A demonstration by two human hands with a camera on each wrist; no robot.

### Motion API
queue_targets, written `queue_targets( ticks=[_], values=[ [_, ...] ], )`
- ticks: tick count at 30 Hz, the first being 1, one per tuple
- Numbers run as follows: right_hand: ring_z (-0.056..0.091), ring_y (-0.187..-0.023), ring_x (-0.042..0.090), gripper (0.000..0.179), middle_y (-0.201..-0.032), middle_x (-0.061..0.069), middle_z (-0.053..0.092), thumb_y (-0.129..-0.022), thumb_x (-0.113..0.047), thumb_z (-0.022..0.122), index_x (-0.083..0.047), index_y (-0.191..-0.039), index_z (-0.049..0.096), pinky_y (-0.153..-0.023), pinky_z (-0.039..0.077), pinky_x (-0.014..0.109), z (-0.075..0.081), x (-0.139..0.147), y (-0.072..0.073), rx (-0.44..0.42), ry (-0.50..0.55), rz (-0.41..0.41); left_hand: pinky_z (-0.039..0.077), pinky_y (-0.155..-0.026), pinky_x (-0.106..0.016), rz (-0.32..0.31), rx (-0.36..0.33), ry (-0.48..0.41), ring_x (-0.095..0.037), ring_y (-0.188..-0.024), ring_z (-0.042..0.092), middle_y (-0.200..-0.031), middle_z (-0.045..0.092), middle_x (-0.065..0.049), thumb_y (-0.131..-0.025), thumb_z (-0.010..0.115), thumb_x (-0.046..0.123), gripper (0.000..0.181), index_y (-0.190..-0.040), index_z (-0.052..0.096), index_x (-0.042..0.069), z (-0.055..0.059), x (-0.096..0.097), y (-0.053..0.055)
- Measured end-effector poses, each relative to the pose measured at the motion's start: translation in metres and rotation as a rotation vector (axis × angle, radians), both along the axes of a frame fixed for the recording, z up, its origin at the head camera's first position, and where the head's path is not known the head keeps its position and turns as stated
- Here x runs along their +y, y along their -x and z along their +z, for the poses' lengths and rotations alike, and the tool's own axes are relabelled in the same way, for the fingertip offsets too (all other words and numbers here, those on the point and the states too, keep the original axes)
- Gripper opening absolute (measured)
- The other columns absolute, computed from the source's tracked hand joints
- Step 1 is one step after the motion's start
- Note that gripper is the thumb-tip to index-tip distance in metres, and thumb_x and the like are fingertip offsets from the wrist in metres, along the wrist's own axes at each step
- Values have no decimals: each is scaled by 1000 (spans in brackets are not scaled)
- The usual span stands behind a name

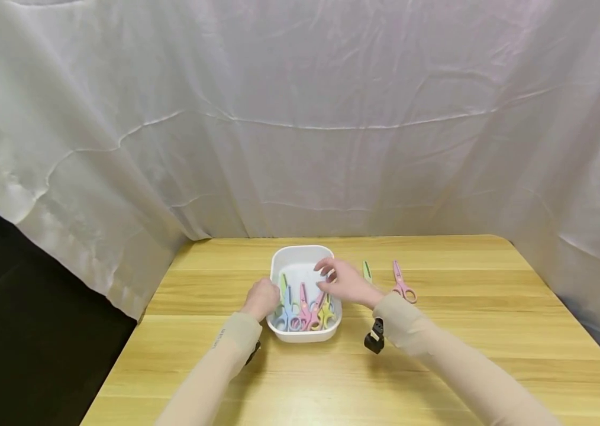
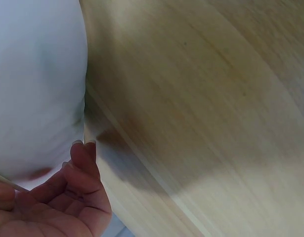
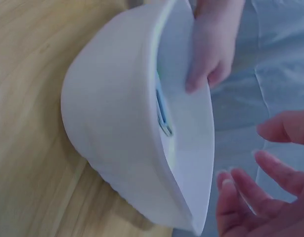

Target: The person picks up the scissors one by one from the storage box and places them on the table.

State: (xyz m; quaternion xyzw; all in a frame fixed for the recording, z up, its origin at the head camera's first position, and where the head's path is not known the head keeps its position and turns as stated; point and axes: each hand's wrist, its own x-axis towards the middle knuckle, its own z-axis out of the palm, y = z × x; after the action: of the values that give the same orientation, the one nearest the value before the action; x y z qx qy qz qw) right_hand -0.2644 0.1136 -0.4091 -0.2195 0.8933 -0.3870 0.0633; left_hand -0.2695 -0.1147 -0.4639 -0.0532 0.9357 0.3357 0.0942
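A white plastic basket [image 1: 304, 337] stands on the table, with several craft scissors lying in its near half. Among them are light blue scissors [image 1: 288, 310], pink scissors [image 1: 305, 309], yellow scissors [image 1: 326, 313] and a green pair [image 1: 283, 283] by the left wall. My left hand [image 1: 261, 297] grips the basket's left wall, its thumb over the rim in the right wrist view. Over the right rim hovers my right hand [image 1: 348, 281], fingers spread and loosely bent, holding nothing. The right wrist view shows these fingers [image 3: 255, 185] apart from the basket wall [image 3: 107, 98].
To the right of the basket, pink scissors [image 1: 399, 279] lie on the wooden table [image 1: 470, 307]. Green scissors [image 1: 366, 271] lie nearer, partly hidden behind my right hand. A pale curtain [image 1: 332, 165] hangs along the table's back edge and both sides.
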Motion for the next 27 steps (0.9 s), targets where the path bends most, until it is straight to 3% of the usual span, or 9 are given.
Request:
queue_targets(
  ticks=[5,14,20,27],
  values=[
    [67,-90,21,32,-112,19,67,-88,-13,71,-6,-119,64,-77,57,31,-7,-10,-1,0,-100,143,54,-52,-25,1,-7,0,-18,-65,59,-81,59,-12,-100,41,11,27,-106,60,-8,2,1,-1],
    [68,-106,32,34,-121,22,67,-93,-16,66,-2,-124,63,-94,57,47,-13,-21,-4,-123,-201,347,55,-53,-26,-6,-4,16,-18,-66,59,-80,59,-11,-100,41,10,26,-105,60,-7,2,0,0],
    [65,-103,23,36,-118,16,67,-92,-17,68,-3,-125,63,-91,57,39,-14,-25,-7,-192,-267,374,54,-53,-26,-5,-6,23,-18,-66,59,-80,58,-11,-100,41,10,27,-107,59,-7,1,0,0],
    [63,-110,23,34,-119,11,68,-93,-20,69,-8,-124,65,-97,54,42,-11,-31,-8,-230,-348,366,54,-52,-26,-7,6,36,-18,-64,58,-78,58,-11,-99,41,10,26,-102,61,-7,0,1,0]
  ],
)
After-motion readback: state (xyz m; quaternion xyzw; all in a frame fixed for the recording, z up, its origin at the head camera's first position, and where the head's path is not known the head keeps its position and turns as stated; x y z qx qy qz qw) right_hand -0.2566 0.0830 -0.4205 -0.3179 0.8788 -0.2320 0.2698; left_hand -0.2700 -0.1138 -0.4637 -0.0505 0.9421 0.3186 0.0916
